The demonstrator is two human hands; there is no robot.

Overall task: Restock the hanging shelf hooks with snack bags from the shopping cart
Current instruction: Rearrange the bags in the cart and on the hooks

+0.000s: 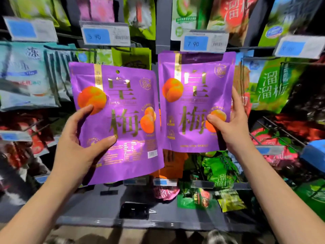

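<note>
The person is standing at the hanging display and working on the hanging step, with a purple plum bag in each of the two hands. The left hand (79, 143) is gripping the left bag (121, 120) by its lower left edge, thumb on the front and a finger laid across the printed fruit. This bag is being held free in the air, slightly tilted, in front of the green packs, and its punched hole (117, 71) is showing empty at the top. The right hand (230, 127) is pinching the right bag (191, 106) at its right edge, thumb on the front and fingers behind. That bag is sitting just below the blue 7.90 tag (205, 42), with more purple edges showing behind its top, so it is probably hanging in a row of the same product. The hook itself is hidden behind the tag and the bag tops, so whether this bag is on it cannot be told. The cart is out of view. Judging by this, the left bag is the next one going up. The move is calling for lifting it across to the right and levelling it. The hole then has to be lined up with the hook tip under the tag, while the right hand is steadying the front bag or pushing it back to make room.
</note>
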